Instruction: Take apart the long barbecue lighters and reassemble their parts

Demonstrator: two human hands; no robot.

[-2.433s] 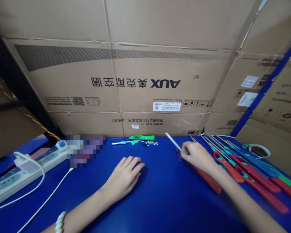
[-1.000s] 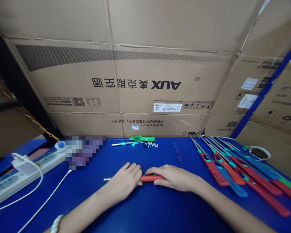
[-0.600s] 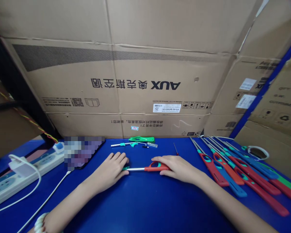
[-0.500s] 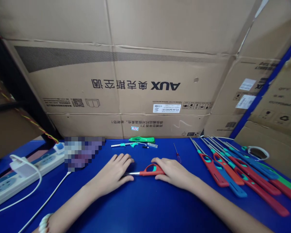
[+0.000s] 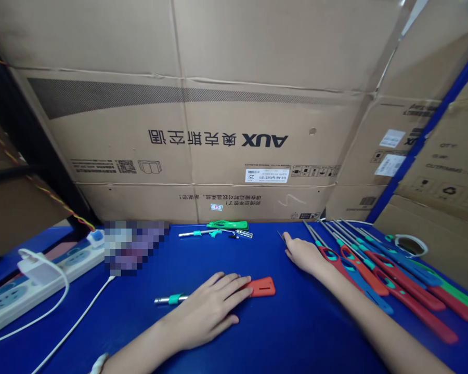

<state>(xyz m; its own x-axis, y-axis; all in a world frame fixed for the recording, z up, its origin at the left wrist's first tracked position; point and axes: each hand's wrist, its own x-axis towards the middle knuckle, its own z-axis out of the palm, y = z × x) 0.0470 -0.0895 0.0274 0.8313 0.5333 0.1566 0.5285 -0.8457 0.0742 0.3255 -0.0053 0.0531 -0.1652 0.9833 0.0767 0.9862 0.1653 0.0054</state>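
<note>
Left hand (image 5: pixel 212 307): palm down, fingers extended, laid across the long-necked red plastic lighter (image 5: pixel 263 287) rather than wrapped around it.
Lighter: at the centre of the table; a flat, slotted handle end emerges on 1 side of the hand, a shiny cylindrical metal neck with a turquoise plastic collar on the other; its middle is hidden.
Risk at the lighter: uneven pressure could make it skid or turn, because the fingers do not enclose it and the surface looks slick.
Right hand (image 5: pixel 302 253): fingers curled at a thin, dark, straight shaft (image 5: pixel 280 235); whether they grip it or only touch it cannot be told.
Risk at the shaft: a loose pinch could let so slender a piece slip.
Lighter row: red, orange, blue and green plastic lighters (image 5: pixel 421 317) with thin metal necks, fanned beside the right forearm; a sideways sweep could scatter them.
Loose parts: a slotted green plastic casing (image 5: pixel 238 225) and a slim silvery tube (image 5: pixel 186 235), near the backdrop.
Table (image 5: pixel 292 337): smooth, deep blue.
Backdrop: creased, matte brown cardboard (image 5: pixel 218 171).
</note>
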